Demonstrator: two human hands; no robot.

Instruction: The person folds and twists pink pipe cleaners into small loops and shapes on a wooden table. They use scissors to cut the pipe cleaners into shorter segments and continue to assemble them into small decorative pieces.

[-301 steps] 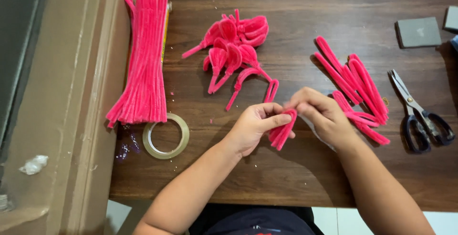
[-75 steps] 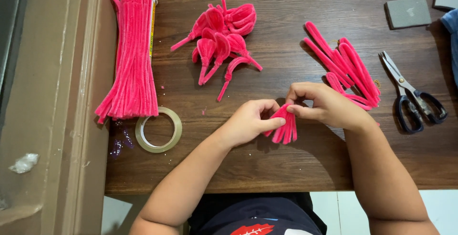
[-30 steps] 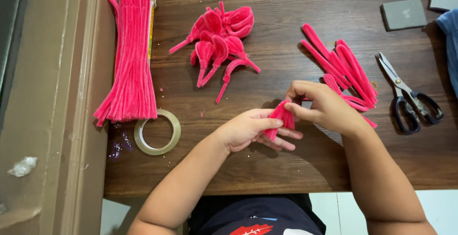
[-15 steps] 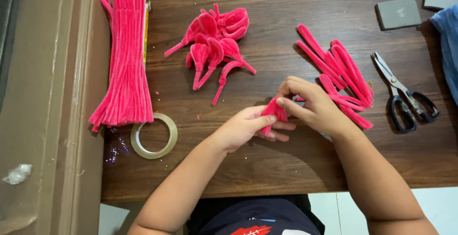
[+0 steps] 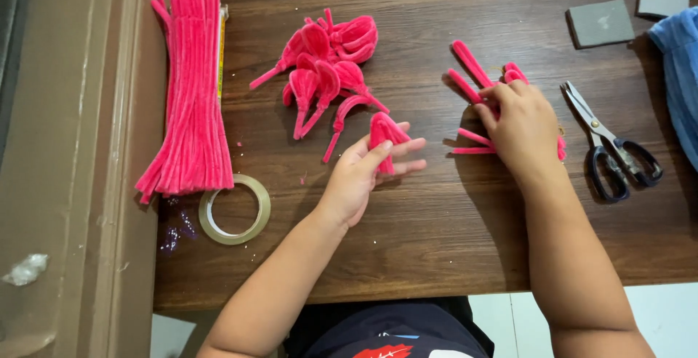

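Note:
My left hand (image 5: 361, 174) holds a folded pink pipe-cleaner piece (image 5: 383, 131) between thumb and fingers, just above the dark wooden table (image 5: 436, 234). My right hand (image 5: 522, 127) lies palm down on a pile of short bent pink pipe-cleaner pieces (image 5: 469, 74) at the right; whether its fingers grip one is hidden. A heap of looped pink pipe-cleaner petals (image 5: 326, 72) lies beyond my left hand. A thick bundle of long straight pink pipe cleaners (image 5: 190, 89) lies along the table's left edge.
A roll of clear tape (image 5: 234, 209) sits near the bundle's near end. Black-handled scissors (image 5: 611, 147) lie right of my right hand. Two grey foam blocks (image 5: 600, 22) and a blue cloth (image 5: 678, 60) are at the far right. A brown ledge (image 5: 80, 183) borders the left.
My right hand let go of the folded piece and moved right onto the pile of short pieces. My left hand keeps the folded piece and has lifted it slightly.

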